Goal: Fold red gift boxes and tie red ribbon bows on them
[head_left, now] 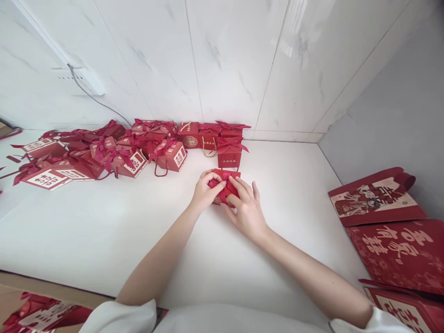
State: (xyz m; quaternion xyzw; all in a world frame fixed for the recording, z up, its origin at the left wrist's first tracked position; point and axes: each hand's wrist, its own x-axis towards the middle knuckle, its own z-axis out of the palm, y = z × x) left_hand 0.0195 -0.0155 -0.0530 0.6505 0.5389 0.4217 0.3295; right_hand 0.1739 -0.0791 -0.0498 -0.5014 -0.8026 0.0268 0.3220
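A small red gift box (237, 174) stands on the white table (138, 236), with both hands on it and covering much of its top. The fingers of my left hand (207, 188) are pinched on the red ribbon (223, 188) at the box's left side. My right hand (247, 206) lies over the right side of the box, its fingers bent against the ribbon and the near side. Whether the right fingertips grip the ribbon is hard to make out. Just behind stands another red box (229, 157) with a tied bow.
Many red boxes with bows (128, 159) crowd the back left along the tiled wall (236, 69). Large red gift bags (398, 249) lie at the right edge. A grey cable (93, 98) hangs down the wall. More red items (48, 314) sit below the table's left front edge.
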